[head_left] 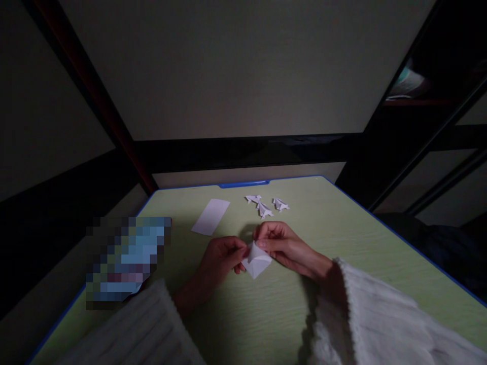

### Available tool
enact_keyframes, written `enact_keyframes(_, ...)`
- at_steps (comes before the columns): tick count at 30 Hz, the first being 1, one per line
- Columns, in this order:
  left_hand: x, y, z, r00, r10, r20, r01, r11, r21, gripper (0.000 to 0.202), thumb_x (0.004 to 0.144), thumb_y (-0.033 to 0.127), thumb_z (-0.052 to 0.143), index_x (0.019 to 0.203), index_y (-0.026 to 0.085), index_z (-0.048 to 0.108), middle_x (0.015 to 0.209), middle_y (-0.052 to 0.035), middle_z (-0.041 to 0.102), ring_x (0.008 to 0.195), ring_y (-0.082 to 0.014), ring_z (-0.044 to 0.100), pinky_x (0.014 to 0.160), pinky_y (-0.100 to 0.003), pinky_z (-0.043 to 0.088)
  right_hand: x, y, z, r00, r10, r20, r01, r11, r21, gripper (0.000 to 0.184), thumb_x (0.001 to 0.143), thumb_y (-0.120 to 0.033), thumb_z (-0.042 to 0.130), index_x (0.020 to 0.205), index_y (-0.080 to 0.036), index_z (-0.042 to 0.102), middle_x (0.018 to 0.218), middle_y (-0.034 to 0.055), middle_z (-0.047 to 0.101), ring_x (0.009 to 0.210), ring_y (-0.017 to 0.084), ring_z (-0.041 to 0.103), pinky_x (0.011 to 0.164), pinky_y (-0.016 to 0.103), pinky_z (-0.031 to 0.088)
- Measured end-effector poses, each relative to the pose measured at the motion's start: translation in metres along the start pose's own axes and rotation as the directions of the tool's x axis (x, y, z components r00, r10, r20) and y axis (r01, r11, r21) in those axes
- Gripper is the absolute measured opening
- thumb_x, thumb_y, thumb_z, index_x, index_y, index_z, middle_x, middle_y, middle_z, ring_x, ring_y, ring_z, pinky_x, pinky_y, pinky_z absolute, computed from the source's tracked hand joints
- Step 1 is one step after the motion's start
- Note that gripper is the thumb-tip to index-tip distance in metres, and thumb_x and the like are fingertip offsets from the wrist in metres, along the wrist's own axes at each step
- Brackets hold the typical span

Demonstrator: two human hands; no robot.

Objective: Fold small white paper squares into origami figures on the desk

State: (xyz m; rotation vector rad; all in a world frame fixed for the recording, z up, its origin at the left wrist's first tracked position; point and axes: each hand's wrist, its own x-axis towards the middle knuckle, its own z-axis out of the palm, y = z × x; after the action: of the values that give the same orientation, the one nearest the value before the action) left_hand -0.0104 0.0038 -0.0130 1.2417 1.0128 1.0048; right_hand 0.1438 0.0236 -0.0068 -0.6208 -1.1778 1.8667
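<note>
Between my two hands is a small piece of folded white paper (258, 266), with a raised flap at its top and a pointed lower corner. My left hand (224, 256) pinches its left edge between thumb and fingers. On the other side, my right hand (281, 246) grips the upper right part, thumb on the flap. Beyond the hands lie three small folded paper figures: one at the left (252, 198), one in the middle (264, 210) and one at the right (280, 204). The left and middle figures are very close together.
A flat white paper rectangle (211, 216) lies left of the figures. At the left table edge is a blurred-out bluish object (133, 258). The light green table (342, 238) has a blue rim and a blue handle (244, 184) at its far edge, near pale panels (243, 71).
</note>
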Motion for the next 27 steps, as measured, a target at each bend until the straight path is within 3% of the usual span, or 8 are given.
enact_keyframes(5,-0.0012,-0.0014,0.0,0.999,-0.025,0.027,0.026,1.0,-0.015,0.023,0.057,0.033,0.06,0.049,0.013,0.053,0.038,0.0034,0.049,0.034,-0.0056,0.041,0.036,-0.017,0.032,-0.0009,0.0001,0.001,0.996,0.061,0.072,-0.054,0.994,-0.099,0.018,0.062,-0.026,0.064,0.06,-0.013,0.051,0.049,-0.0059,0.047,0.041,0.003,0.037,0.04,0.017,0.023)
enact_keyframes(10,0.0003,-0.0015,-0.0008,0.999,-0.02,-0.041,0.02,1.0,-0.018,0.016,0.054,0.027,0.062,0.05,0.013,0.054,0.038,0.0039,0.049,0.035,-0.0059,0.041,0.036,-0.018,0.031,0.0001,0.0018,0.0001,0.987,0.041,0.158,0.025,0.919,-0.393,0.033,0.075,-0.04,0.046,0.057,-0.013,0.05,0.046,-0.0049,0.045,0.04,0.004,0.036,0.039,0.018,0.025)
enact_keyframes(14,0.0015,-0.0035,-0.002,0.999,-0.022,-0.035,0.02,0.999,-0.041,0.014,0.055,0.025,0.06,0.052,0.013,0.055,0.04,0.0038,0.05,0.035,-0.0054,0.041,0.036,-0.017,0.031,-0.0024,0.0012,0.0012,0.989,-0.01,0.144,0.083,0.858,-0.507,0.035,0.078,-0.042,0.04,0.058,-0.014,0.048,0.047,-0.0059,0.04,0.04,0.004,0.033,0.038,0.018,0.024)
enact_keyframes(20,0.0004,-0.004,-0.0019,0.999,-0.051,-0.01,0.05,0.996,-0.076,0.017,0.059,0.029,0.06,0.056,0.013,0.056,0.044,0.0029,0.052,0.038,-0.0059,0.044,0.036,-0.017,0.032,-0.0053,0.0017,0.0045,0.991,0.017,0.133,0.053,0.862,-0.504,0.032,0.078,-0.041,0.042,0.061,-0.014,0.047,0.05,-0.0047,0.04,0.044,0.005,0.033,0.041,0.019,0.023)
enact_keyframes(27,-0.0003,-0.0014,-0.001,1.0,-0.027,0.005,0.027,0.999,0.023,0.018,0.063,0.029,0.057,0.056,0.012,0.057,0.043,0.0033,0.051,0.036,-0.0049,0.041,0.034,-0.016,0.031,-0.0036,0.0047,0.0038,0.994,-0.023,0.111,0.076,0.862,-0.5,0.034,0.073,-0.043,0.047,0.056,-0.014,0.044,0.047,-0.0061,0.036,0.042,0.005,0.031,0.04,0.019,0.022)
